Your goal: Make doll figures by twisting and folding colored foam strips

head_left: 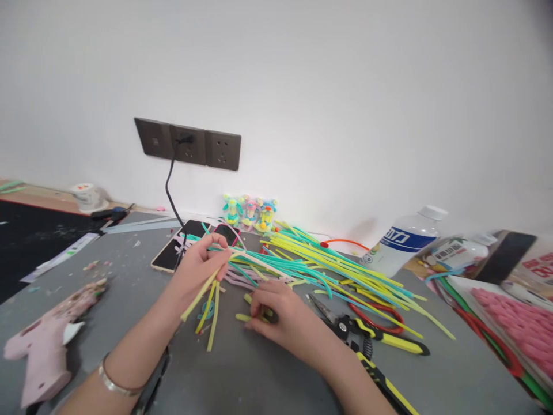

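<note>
My left hand (199,270) is closed round a small bunch of yellow pipe cleaners (208,304), lifted a little off the grey table (259,374); their ends hang down toward me. My right hand (280,314) rests on the table with its fingers pinched on a short yellow piece (246,317). Just beyond both hands lies a big heap of yellow, teal and pale pink pipe cleaners (328,265), spreading to the right.
Yellow-handled pliers (367,334) lie right of my right hand. A pink glue gun (47,334) lies at left. Two phones (179,245), small pipe-cleaner figures (250,213), a water bottle (406,239) and a tray of pink material (518,323) stand further back and right.
</note>
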Demonstrator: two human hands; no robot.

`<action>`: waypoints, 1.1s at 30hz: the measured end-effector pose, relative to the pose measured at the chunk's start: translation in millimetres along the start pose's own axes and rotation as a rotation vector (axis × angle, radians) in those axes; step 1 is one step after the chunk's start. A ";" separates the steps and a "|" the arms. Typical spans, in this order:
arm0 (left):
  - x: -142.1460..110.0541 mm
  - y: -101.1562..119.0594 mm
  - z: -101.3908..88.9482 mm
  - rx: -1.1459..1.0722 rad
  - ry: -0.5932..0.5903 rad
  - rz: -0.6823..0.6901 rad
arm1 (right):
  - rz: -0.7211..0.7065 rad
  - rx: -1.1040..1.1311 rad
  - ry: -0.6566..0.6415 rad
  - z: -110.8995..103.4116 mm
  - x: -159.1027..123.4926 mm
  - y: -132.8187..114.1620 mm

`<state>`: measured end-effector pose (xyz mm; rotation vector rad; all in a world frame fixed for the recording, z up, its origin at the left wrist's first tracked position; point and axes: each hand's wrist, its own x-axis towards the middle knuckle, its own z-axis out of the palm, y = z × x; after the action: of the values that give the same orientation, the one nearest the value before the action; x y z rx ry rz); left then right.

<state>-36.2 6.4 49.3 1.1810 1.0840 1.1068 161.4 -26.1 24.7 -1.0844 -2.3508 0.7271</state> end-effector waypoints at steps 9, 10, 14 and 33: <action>0.0 11.2 2.3 -0.704 0.009 -0.042 | 0.137 0.067 0.181 0.4 0.0 5.8; 0.9 11.4 1.8 -0.744 0.015 -0.061 | 0.141 0.075 0.209 1.3 0.1 8.8; 5.1 10.3 -1.9 -0.827 0.152 0.041 | 0.156 0.079 0.316 2.5 0.2 18.5; -8.5 -8.1 16.2 0.073 -0.404 -0.068 | 0.202 0.758 0.594 -8.7 5.4 2.0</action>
<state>-20.8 -4.6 42.8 1.3452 0.8482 0.7382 164.4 -18.3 30.9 -0.9964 -1.3044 1.0662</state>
